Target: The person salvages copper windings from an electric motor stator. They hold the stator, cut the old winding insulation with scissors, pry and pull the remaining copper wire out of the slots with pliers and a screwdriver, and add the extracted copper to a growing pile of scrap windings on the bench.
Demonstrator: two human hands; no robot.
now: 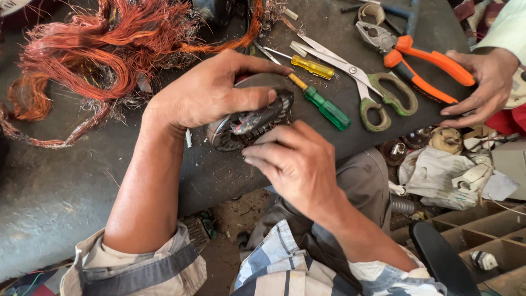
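A: What do the person's hands have hold of?
B: A round motor stator [249, 123], dark, with black insulation and a metal rim, at the near edge of the dark workbench [66, 192]. The left hand [205, 93] closes over its top, fingers curled down and thumb laid along its face. The right hand [293, 161] meets it from below, fingers bent and pinched against its lower edge

A: What lies around it?
B: Behind the left hand, a big tangle of copper winding wire [104, 49] spreads over the bench. To the right lie a yellow-handled screwdriver [311, 67], a green-handled screwdriver [323, 104] and scissors [367, 87] with worn green handles

A: Is anyone else there?
B: Another person's hand [482, 82] rests at the bench's far right edge, fingers loosely spread, touching orange-handled pliers [416, 63]

A: Any packages or labels?
B: Crumpled white wrapping [438, 172] sits below the bench on the right, beside a wooden compartment tray [471, 227]. I cannot make out any label
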